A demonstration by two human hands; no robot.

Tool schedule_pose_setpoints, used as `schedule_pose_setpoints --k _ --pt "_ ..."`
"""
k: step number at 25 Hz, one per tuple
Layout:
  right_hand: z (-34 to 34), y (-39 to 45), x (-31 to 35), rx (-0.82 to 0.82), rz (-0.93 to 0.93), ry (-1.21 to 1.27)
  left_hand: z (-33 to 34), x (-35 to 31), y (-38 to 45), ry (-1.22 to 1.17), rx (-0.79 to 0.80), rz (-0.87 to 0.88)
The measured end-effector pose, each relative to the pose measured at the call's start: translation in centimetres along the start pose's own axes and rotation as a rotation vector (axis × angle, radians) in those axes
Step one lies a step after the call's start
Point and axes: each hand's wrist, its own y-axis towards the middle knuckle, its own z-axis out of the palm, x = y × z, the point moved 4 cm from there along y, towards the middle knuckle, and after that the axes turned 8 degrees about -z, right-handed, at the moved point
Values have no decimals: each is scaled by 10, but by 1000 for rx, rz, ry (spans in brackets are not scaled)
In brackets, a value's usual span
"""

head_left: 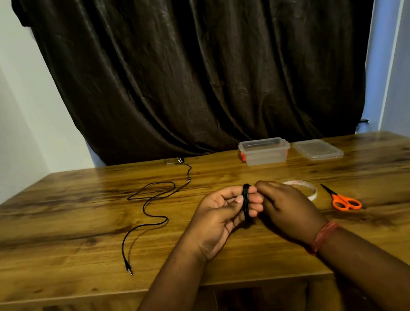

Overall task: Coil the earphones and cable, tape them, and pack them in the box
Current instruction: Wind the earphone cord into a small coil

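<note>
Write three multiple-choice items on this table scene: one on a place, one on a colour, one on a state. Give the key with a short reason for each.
1. Where does the lid lie?
A. on the box
B. on the table, right of the box
C. under the scissors

2. What colour are the handles of the scissors?
A. orange
B. blue
C. black

3. In what state is the black cable at the hands?
A. stretched out straight
B. taped shut
C. wound in loops around the left hand's fingers

Key:
B, it rests flat beside the open box.
A, both finger rings are orange.
C, loops circle the left hand while the right hand meets them; the tape roll lies behind.
</note>
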Motion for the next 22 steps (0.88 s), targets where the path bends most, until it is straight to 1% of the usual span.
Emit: schedule_pose_setpoints --k 4,6,8,10,12,14,16,18,22 --pt "17 -1 13 214 -179 -134 -7 -9 2 -193 -144 110" --pt "21 -2 20 280 -273 -152 -15 -13 4 -241 -240 185" --pt "18 -3 26 272 -314 -134 -20 -13 5 -165 -331 223" --pt "11 -3 27 207 -292 -88 -21 -7 5 18 -408 211" --pt "2 -3 27 106 -264 -73 -19 0 8 242 -436 168" --pt "-5 -1 26 1 -232 -89 -18 7 11 411 -392 102" --pt "-11 0 22 -78 -170 -81 -15 15 14 465 -301 34" --pt "-14 0 17 -145 -115 -85 -10 18 13 456 -207 -21" --pt "-17 0 5 -241 11 -64 -3 12 8 325 -87 -34"
